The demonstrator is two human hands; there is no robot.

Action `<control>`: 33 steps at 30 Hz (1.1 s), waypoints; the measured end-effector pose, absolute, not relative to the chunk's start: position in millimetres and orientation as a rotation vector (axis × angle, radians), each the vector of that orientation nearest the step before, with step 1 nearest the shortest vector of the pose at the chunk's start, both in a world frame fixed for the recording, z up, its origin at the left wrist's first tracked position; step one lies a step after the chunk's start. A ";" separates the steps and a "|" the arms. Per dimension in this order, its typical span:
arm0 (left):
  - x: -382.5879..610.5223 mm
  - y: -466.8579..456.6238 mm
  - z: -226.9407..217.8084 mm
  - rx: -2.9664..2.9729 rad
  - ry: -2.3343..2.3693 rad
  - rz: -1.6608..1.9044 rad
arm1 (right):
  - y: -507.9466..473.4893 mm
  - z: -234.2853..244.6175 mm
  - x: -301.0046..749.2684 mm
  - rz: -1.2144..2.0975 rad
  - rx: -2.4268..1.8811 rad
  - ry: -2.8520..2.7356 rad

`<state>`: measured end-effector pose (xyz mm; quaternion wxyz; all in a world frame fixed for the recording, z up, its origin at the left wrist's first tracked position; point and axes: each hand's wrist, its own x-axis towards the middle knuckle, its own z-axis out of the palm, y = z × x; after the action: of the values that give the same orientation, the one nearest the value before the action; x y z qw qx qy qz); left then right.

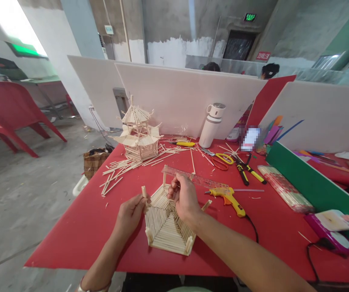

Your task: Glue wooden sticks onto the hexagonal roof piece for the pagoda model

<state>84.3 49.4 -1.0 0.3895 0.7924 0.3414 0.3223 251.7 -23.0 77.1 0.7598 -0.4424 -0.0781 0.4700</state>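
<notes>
A hexagonal roof piece made of thin wooden sticks [165,225] lies on the red table [80,235] in front of me. My left hand [131,213] is closed on its left edge, by an upright corner post. My right hand [184,198] is over its far side, with the fingers pinched on the sticks near the top edge. A finished stick pagoda [138,132] stands further back on the left, with loose sticks [125,168] scattered about it.
A yellow glue gun [227,197] and a clear ruler [192,178] lie just right of my hands. Behind them are scissors [219,159], pliers [247,171], a yellow cutter [184,143], a white bottle [210,125] and a packet of sticks [285,188]. White partitions [177,97] enclose the table.
</notes>
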 end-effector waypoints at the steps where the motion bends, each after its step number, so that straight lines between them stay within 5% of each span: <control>1: 84.1 49.5 -1.5 2.017 0.871 0.821 | -22.9 77.6 251.7 1.025 -0.966 -0.170; 33: 82.3 50.3 -5.6 2.001 0.860 0.811 | -22.2 75.0 257.2 0.999 -0.956 -0.210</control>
<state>82.3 50.3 -5.6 0.3975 0.7901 0.3395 0.3202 257.2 -22.2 75.0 0.7652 -0.4401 -0.0966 0.4598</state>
